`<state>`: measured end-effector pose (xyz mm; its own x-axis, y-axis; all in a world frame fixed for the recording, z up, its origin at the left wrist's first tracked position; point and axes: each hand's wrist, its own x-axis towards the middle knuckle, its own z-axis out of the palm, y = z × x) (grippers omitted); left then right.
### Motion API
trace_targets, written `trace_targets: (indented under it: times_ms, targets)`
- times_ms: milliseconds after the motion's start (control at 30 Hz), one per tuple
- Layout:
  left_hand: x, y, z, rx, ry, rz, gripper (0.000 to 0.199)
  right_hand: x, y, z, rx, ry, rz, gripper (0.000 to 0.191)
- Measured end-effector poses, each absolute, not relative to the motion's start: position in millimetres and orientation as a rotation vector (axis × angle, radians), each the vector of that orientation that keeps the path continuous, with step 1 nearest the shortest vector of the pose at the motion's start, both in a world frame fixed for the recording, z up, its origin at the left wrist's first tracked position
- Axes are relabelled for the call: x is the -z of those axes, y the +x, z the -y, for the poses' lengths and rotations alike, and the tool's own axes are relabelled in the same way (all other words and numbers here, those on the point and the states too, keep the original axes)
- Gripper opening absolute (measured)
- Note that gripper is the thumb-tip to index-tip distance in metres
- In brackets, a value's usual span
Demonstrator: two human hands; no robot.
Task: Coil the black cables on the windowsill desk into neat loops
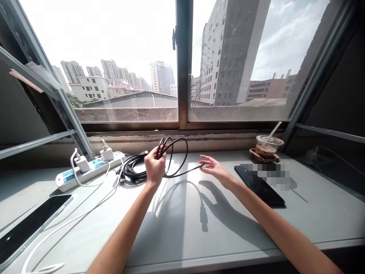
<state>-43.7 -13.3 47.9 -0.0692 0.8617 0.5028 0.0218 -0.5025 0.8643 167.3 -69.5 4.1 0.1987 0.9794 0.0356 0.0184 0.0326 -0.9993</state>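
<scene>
Loops of a black cable (pixel 186 149) are gathered in my left hand (pixel 155 165), whose fingers are wrapped round them above the table. One end of this cable stretches right to a plug (pixel 203 166) beside the fingers of my right hand (pixel 213 167). That hand is open, its fingers stretched out and apart; whether they touch the plug is hard to see. Behind and left of my left hand, another coil of black cable (pixel 129 167) lies on the table (pixel 171 243), with connectors among its turns.
At left stands a white power strip (pixel 88 173) with two white chargers and white cables. A phone (pixel 34 224) lies front left. On the right are a black tablet-like device (pixel 259 186) and a lidded drink cup (pixel 268 146) with a straw. The window (pixel 182 76) is behind.
</scene>
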Motion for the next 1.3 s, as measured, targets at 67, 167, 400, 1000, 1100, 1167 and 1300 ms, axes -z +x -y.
trace_targets:
  times_ms: [67, 167, 400, 1000, 1100, 1167, 1300]
  targets:
    - [-45, -43, 14, -1.730, 1.771, -1.057, 0.024, -5, 168, 68, -0.946, -1.330, 0.997, 0.053]
    - [-39, -42, 18, -1.727, 2.191, -1.185, 0.025, -8, 164, 68, -0.852, -1.252, 0.901, 0.049]
    - [-27, -36, 34, -1.399, 3.068, -0.661, 0.024, -16, 149, 85, -0.687, -0.907, 1.472, 0.080]
    - [-28, -22, 29, -1.328, 2.121, -1.377, 0.027, -25, 148, 84, -0.640, -0.803, 1.042, 0.056]
    - [-24, -18, 31, -1.194, 2.024, -1.454, 0.024, -23, 146, 86, -0.552, -0.769, 1.041, 0.056]
    - [-23, -15, 32, -1.277, 1.971, -1.483, 0.029, -22, 144, 88, -0.520, -0.765, 1.033, 0.055]
    - [-25, -11, 36, -1.272, 1.623, -1.383, 0.054, -24, 138, 93, -0.522, -0.678, 0.979, 0.055]
